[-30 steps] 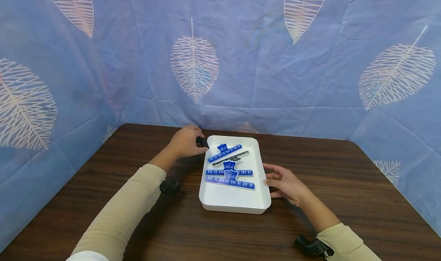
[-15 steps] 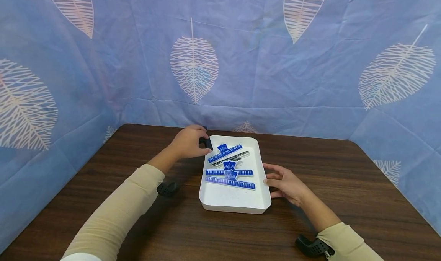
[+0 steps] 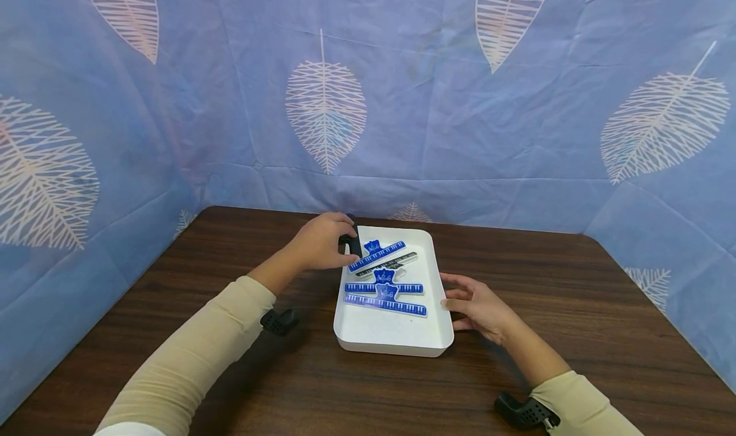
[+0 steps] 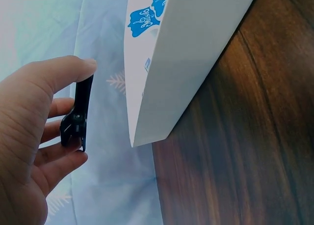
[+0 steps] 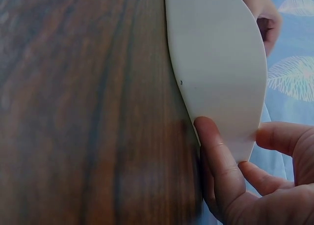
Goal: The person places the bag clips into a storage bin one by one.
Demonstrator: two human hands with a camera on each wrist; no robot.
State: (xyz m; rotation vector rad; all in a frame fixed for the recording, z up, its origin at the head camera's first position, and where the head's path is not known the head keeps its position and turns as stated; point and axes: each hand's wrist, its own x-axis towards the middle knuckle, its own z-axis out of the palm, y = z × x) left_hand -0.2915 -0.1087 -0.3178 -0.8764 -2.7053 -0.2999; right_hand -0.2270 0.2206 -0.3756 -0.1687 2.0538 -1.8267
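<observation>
My left hand (image 3: 319, 244) pinches a black clip (image 4: 81, 107) between thumb and fingertips, seen nearly edge-on in the left wrist view. In the head view the clip overlaps the far left corner of a white tray (image 3: 391, 335). Piano-key music clips lie in the tray: a blue clip (image 3: 376, 257) slants at the far end, a black-and-clear clip (image 3: 402, 261) lies below it, and two more blue clips (image 3: 385, 304) overlap nearer me. On the tray's right side, my right hand (image 3: 480, 308) rests its spread fingers and thumb against the outer wall and rim.
The tray stands on a dark wooden table (image 3: 563, 289). Behind the table hangs a blue cloth (image 3: 402, 103) with pale leaf prints, which also runs along both sides. A black wrist device (image 3: 526, 412) sits at my right sleeve.
My left hand has moved right and slightly toward me, carrying the black clip from beside the tray to over its far left corner. My right hand and the tray have stayed put.
</observation>
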